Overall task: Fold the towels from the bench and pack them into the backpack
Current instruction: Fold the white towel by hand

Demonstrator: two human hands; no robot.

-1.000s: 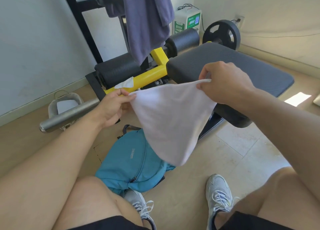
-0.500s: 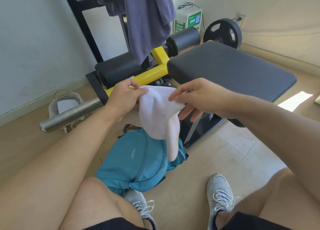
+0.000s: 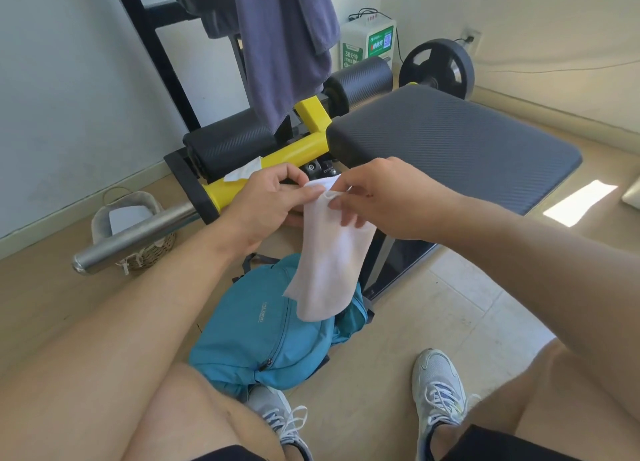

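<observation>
We pinch the towel's [image 3: 329,252] top edge with both hands, left hand [image 3: 266,200] and right hand [image 3: 388,200] almost touching. It hangs long-axis downward, directly over the backpack [image 3: 263,332] on the floor before the surface [image 3: 467,148]. A second ago it was spread wide between us; now it is folded narrow.

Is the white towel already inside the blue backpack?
No, both hands, left and right, hold the white cloth towel up above the blue fabric backpack.
</observation>
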